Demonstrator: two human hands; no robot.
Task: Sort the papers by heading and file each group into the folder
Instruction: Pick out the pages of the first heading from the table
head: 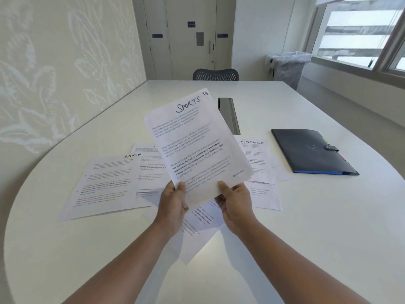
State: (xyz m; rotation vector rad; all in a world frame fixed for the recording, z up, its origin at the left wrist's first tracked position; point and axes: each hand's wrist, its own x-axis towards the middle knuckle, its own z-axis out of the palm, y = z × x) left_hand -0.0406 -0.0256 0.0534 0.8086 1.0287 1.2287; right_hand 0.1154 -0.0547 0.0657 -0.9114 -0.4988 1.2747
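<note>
1. Both hands are pinching the lower edge of the raised SPORTS sheets [195, 145]: the left hand [173, 207] is closing thumb over fingers at the bottom-left corner, and the right hand [235, 205] is doing the same at the bottom-right corner. A second sheet is showing behind the front one at the top right, where the letters "TS" are peeking out, so the hands are apparently holding at least two pages squared together.
2. The sheets are being held tilted up toward the camera, clear of the table [285, 238]. This is probably keeping the handwritten heading readable while the group is being checked.
3. Directly beneath the hands, several loose sheets [197, 229] are lying crossed over one another on the table; their headings are hidden, so they are judged to be still awaiting sorting.
4. To the left, the ADMIN sheet [107, 185] is lying flat with its heading exposed, partly overlapping another printed page behind it.
5. To the right, the FINANCE sheet [256, 159] is lying flat, heading up, with more pages just below it. The separate positions are suggesting one pile per heading.
6. Farther right, the dark folder [311, 152] is lying closed with its strap fastened, well apart from the raised sheets. No group appears filed yet, so the folder will need opening first.
7. Beyond the table, a chair [215, 73] is standing at the far edge.
</note>
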